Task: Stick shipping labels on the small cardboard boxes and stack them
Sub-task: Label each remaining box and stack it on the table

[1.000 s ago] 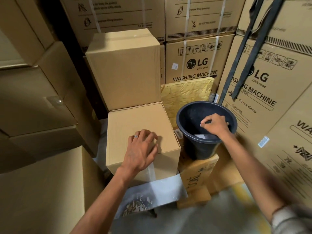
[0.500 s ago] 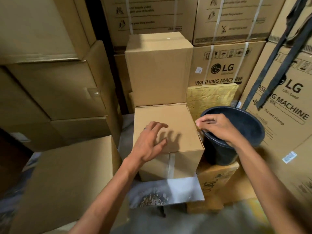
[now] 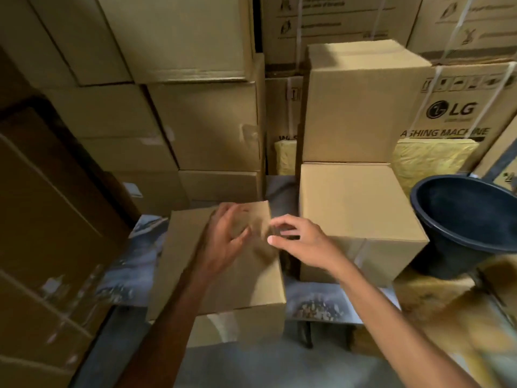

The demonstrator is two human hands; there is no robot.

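A small cardboard box (image 3: 223,264) is set on the low table (image 3: 316,303), nearest the viewer, presumably for labelling; above its top the left hand (image 3: 223,242) is spread, and the right hand (image 3: 302,242) is curled as if pinching, though no label can be made out; a second box (image 3: 355,208) is placed alongside, a black bucket (image 3: 470,219) beyond.

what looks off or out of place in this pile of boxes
A black bucket sits tilted on crumpled cardboard to the right of the plain boxes, an odd thing among cartons. The small box under both hands lies askew to the box beside it.
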